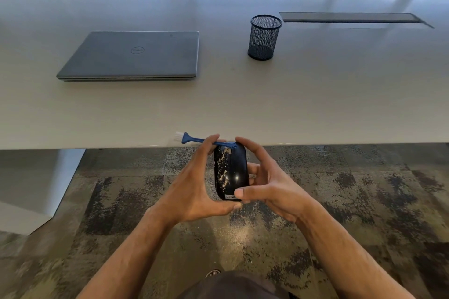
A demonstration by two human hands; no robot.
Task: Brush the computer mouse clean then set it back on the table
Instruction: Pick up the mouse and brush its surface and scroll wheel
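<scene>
- Both our hands cradle the mouse [230, 173] off the table's [315, 104] near edge.
- Left hand [192, 187] grips mouse and brush [201, 139].
- Right hand [269, 184] clasps the mouse's right side.

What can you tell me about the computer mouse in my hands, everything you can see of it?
The mouse is glossy black, likely plastic, with pale dusty specks down its left half and a small label reading "Leno" near its close end. It is held lengthwise in the air in front of the table's edge, above the carpet. The left hand and right hand grip it from either side. A blue brush crosses its far end.
</scene>
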